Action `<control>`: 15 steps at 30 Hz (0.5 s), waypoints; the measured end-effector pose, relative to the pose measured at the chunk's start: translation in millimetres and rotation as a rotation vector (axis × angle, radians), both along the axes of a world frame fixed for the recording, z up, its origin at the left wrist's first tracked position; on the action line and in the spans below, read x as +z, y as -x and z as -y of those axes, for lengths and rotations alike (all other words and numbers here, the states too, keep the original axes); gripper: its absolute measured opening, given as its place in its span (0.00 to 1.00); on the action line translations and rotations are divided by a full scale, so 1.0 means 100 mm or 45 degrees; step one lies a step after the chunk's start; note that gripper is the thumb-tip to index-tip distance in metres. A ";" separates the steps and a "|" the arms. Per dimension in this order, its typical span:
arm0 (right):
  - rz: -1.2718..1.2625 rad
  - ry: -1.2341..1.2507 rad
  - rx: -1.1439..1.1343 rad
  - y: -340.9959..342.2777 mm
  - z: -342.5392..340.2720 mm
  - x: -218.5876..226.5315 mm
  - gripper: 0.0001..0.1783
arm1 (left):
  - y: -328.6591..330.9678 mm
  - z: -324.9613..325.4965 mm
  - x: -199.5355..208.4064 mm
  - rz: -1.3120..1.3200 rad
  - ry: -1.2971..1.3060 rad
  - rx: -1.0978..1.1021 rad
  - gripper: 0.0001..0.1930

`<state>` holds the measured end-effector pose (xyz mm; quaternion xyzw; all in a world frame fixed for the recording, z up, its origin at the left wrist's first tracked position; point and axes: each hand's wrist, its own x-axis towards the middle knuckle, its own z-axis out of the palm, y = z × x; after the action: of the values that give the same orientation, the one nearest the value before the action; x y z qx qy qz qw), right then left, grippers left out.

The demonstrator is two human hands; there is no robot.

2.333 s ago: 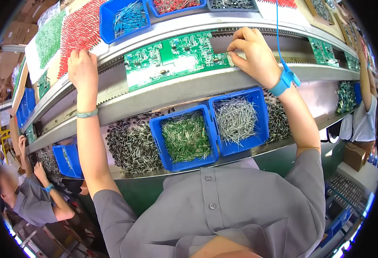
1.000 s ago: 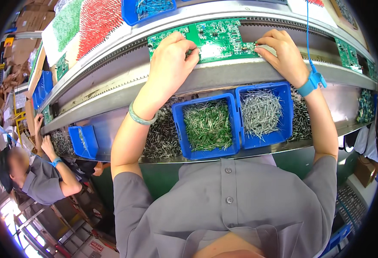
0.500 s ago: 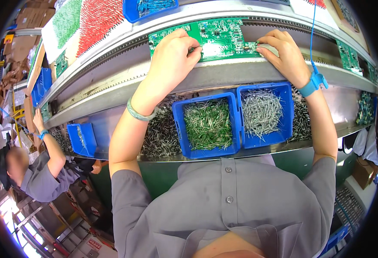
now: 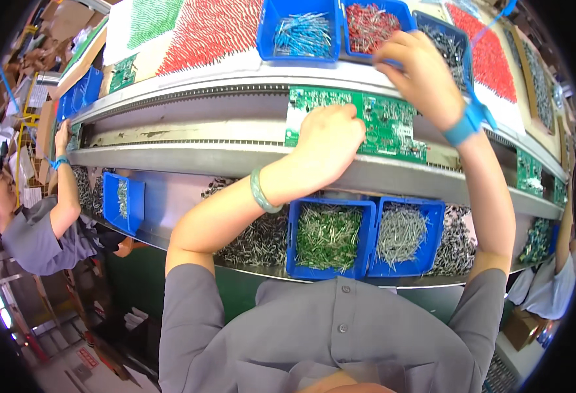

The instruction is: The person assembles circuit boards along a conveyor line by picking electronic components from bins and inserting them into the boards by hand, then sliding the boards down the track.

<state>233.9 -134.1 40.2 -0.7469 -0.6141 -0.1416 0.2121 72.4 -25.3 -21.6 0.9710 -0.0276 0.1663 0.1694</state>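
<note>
A green circuit board with small parts on it lies across the rails of the conveyor. My left hand rests at the board's near side, its fingers curled down to the surface; whatever they pinch is hidden. Beyond the board my right hand is raised by the far bins, fingers bent and thumb apart, with nothing visible in it. Its fingertips are nearest to a blue bin of red-bodied leaded components. Beside that stand a bin of blue components and a bin of dark components.
Closer to me sit a bin of green components and a bin of pale components, with loose dark parts around them. Metal rails run sideways. More boards lie at right. A co-worker works at far left.
My right hand has left the board and moved up to the far bins. My left hand has shifted right along with the board. The view has tilted, showing more of the far bins.
</note>
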 end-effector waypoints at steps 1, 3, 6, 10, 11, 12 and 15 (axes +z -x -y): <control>0.045 -0.003 0.073 -0.06 -0.24 -0.03 0.04 | 0.01 0.01 0.04 0.058 -0.065 -0.004 0.10; 0.150 0.040 0.137 -0.13 -0.68 -0.06 0.04 | 0.02 0.05 0.05 0.120 -0.131 -0.003 0.07; 0.435 0.058 0.000 -0.22 -1.24 -0.20 0.07 | 0.09 0.03 0.12 0.208 -0.203 -0.010 0.06; 0.500 0.148 -0.084 -0.32 -1.64 -0.50 0.06 | 0.25 -0.13 0.26 0.306 -0.023 -0.034 0.12; 0.527 0.153 -0.102 -0.34 -1.69 -0.55 0.05 | 0.28 -0.18 0.26 0.277 -0.053 -0.009 0.12; 0.553 0.161 -0.123 -0.38 -1.72 -0.60 0.05 | 0.30 -0.22 0.27 0.247 -0.081 0.013 0.11; 0.561 0.232 -0.101 -0.23 -1.69 -0.46 0.04 | 0.33 -0.43 0.18 0.228 -0.082 0.086 0.10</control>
<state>256.7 34.5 -5.6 -0.7375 -0.6260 -0.2536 -0.0009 39.0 17.3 -3.9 0.9576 -0.0150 0.2569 0.1294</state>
